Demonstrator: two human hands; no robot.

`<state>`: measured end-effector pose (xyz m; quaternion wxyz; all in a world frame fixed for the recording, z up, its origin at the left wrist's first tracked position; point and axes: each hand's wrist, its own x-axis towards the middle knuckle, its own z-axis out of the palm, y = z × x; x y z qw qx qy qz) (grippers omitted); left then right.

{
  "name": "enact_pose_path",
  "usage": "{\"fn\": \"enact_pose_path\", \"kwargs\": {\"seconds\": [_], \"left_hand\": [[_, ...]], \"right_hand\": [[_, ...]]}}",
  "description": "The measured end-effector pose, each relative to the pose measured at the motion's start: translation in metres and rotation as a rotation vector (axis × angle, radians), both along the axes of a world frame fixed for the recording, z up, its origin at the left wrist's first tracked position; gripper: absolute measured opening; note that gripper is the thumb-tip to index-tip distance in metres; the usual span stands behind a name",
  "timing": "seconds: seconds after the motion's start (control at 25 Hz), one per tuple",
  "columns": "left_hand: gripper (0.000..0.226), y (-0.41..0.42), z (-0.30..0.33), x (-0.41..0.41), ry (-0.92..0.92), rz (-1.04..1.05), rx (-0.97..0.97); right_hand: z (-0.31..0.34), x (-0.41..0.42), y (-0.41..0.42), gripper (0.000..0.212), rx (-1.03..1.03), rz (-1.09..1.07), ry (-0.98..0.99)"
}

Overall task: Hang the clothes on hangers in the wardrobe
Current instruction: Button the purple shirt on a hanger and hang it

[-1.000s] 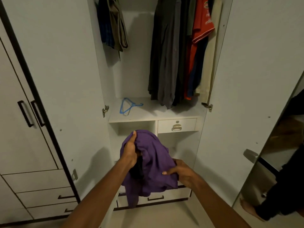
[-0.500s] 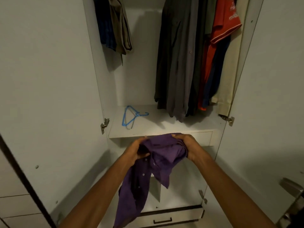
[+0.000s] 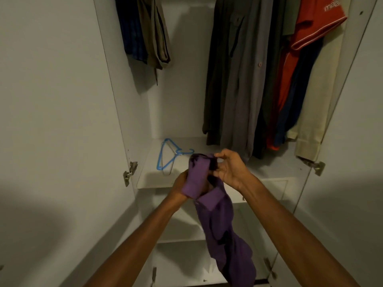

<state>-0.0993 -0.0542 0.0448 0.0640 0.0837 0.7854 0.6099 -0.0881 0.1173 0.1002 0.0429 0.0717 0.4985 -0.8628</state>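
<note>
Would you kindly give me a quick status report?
Left hand and right hand both grip purple shirt. Blue hanger lies on shelf. Nothing in the way.

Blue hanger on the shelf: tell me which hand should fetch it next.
Left. The blue hanger lies on the shelf just beyond the left hand, on its side. The right hand pinches the purple shirt near its top and could hold it alone.

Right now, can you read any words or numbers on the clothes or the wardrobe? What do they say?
Red shirt, hanging at the top right: white lettering cut off by the picture's top edge; it looks like "maa", but I cannot read it for sure.
No other words, numbers or labels can be read: none on the purple shirt, the blue hanger or the wardrobe doors.
</note>
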Motion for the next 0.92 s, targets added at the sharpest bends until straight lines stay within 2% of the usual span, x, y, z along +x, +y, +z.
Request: {"fn": "enact_pose_path", "kwargs": {"seconds": [0.08,0.16,0.2,0.24,0.28,0.32,0.36,0.4,0.48,0.56,0.64,0.72,0.84,0.88,0.92], "left_hand": [[0.03,0.003,-0.002,-0.03,-0.024,0.142,-0.041],[0.029,0.01,0.0,-0.049,0.03,0.196,0.054],[0.026,0.013,0.003,-0.057,0.072,0.213,0.1],[0.023,0.017,0.006,-0.062,0.114,0.236,0.144],[0.021,0.021,0.011,-0.068,0.14,0.246,0.168],[0.02,0.027,0.015,-0.077,0.16,0.256,0.184],[0.02,0.032,0.019,-0.085,0.153,0.273,0.183],[0.02,0.037,0.021,-0.094,0.118,0.297,0.22],[0.02,0.04,0.019,-0.111,-0.038,0.339,0.448],[0.022,0.032,0.016,-0.12,-0.139,0.305,0.619],[0.02,0.015,0.008,-0.126,-0.19,0.248,0.482],[0.022,-0.006,0.008,-0.132,-0.186,0.249,0.194],[0.061,-0.028,0.026,-0.131,-0.054,0.273,-0.27],[0.07,-0.031,0.035,-0.127,0.022,0.255,-0.367],[0.067,-0.033,0.045,-0.123,0.108,0.221,-0.384]], "right_hand": [[-0.001,-0.015,0.008,0.053,0.052,0.104,0.086],[-0.008,-0.035,0.02,0.083,0.265,0.142,0.136],[-0.009,-0.04,0.025,0.09,0.415,0.148,0.149],[-0.009,-0.046,0.026,0.086,0.544,0.162,0.174],[-0.009,-0.051,0.024,0.071,0.652,0.195,0.206],[-0.013,-0.056,0.019,0.057,0.714,0.235,0.226],[-0.018,-0.059,0.014,0.053,0.735,0.259,0.229],[-0.024,-0.066,0.013,0.058,0.734,0.254,0.215],[-0.032,-0.088,0.024,0.069,0.664,0.179,0.146],[-0.036,-0.111,0.042,0.063,0.602,0.137,0.073],[-0.034,-0.121,0.054,0.048,0.636,0.125,0.116],[-0.018,-0.12,0.057,0.035,0.696,0.067,0.285],[0.016,-0.122,0.054,0.018,0.789,0.008,0.512],[0.028,-0.123,0.051,0.018,0.793,0.004,0.564],[0.04,-0.124,0.045,0.019,0.787,-0.016,0.603]]}}
